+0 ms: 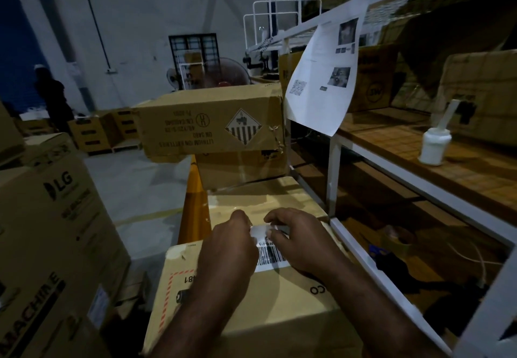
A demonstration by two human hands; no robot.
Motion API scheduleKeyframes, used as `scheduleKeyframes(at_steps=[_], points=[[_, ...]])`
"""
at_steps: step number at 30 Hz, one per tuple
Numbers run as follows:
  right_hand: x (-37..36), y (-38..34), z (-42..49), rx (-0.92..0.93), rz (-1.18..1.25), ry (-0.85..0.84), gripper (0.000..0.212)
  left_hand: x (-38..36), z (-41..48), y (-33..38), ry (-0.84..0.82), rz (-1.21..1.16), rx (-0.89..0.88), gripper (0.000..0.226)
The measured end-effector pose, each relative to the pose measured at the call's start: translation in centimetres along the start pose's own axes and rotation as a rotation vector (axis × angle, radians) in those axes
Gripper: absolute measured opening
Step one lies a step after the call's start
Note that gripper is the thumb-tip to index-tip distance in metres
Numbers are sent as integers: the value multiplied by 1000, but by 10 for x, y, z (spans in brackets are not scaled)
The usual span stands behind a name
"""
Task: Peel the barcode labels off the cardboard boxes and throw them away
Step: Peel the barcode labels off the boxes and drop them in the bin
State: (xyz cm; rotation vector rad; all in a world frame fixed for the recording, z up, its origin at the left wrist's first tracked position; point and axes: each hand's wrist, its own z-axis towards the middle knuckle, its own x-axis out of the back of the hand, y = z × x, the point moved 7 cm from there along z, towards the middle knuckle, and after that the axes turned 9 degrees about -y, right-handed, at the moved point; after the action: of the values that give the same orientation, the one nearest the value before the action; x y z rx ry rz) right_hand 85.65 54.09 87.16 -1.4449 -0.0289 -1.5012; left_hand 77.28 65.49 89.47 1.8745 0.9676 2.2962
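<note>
A white barcode label [270,257] is stuck on top of the nearest cardboard box [279,301], low in the middle of the head view. Its far edge is lifted and curled up. My left hand [229,248] pinches that raised edge from the left. My right hand [296,240] pinches it from the right, fingers bent over the label. Both forearms cover much of the box top. More cardboard boxes [212,122] are stacked just beyond it.
A large LG box [56,217] stands at the left. A white metal shelf rack [335,178] lines the right, holding boxes, a white bottle [433,145] and a hanging paper sheet [321,77]. A person [53,97] stands far left. Bare floor [140,189] lies between.
</note>
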Motion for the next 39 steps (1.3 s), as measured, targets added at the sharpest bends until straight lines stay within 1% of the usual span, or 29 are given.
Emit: scheduleKeyframes(at_steps=[2,5,7,9,11,13,15,17,20,24,25,26,27,28,29,31,32,34,36,37,39], points=[[2,2,0,-17,5,-6,31,-2,0,-5,4,-121,27,20],[3,2,-1,-29,-17,-19,32,-7,1,-13,-19,-425,77,27],[3,2,-1,-35,-23,-18,30,-8,3,-16,-57,-554,100,26],[1,1,0,-33,-19,-22,29,-6,4,-19,-99,-542,106,33],[-1,-2,0,-15,-23,-28,30,-4,6,-21,-155,-371,105,46],[-2,-4,0,-4,-35,-32,30,-3,7,-21,-203,-198,122,52],[-2,-3,1,-6,-28,-29,31,-4,11,-20,-234,-143,133,51],[-2,0,1,-16,-13,-28,33,-7,16,-18,-222,-188,114,47],[0,4,0,1,-3,23,33,-13,17,-20,-193,-343,118,39],[11,-4,-6,52,7,125,19,-17,14,-26,-178,-688,167,36],[12,-10,-9,65,43,102,16,-18,14,-28,-183,-771,179,37],[9,-15,-11,79,102,43,17,-20,15,-30,-195,-842,184,39],[3,-19,-14,81,122,-54,21,-21,16,-32,-213,-899,185,41],[-3,-24,-18,98,91,-141,26,-22,16,-33,-233,-948,185,43],[-7,-29,-22,123,-13,-186,34,-23,17,-34,-257,-998,187,44],[-11,-31,-25,148,-182,-176,44,-25,19,-35,-299,-1098,196,41],[-10,-31,-24,140,-212,-148,46,-26,20,-35,-321,-1137,197,40],[-10,-30,-21,137,-215,-100,42,-29,24,-36,-364,-1184,201,38],[-12,-28,-19,141,-197,-76,33,-31,26,-37,-393,-1189,186,35],[-12,-26,-18,141,-181,-73,28,-31,27,-36,-401,-1183,170,30],[-12,-22,-17,118,-139,-64,19,-28,28,-34,-396,-1121,103,13]])
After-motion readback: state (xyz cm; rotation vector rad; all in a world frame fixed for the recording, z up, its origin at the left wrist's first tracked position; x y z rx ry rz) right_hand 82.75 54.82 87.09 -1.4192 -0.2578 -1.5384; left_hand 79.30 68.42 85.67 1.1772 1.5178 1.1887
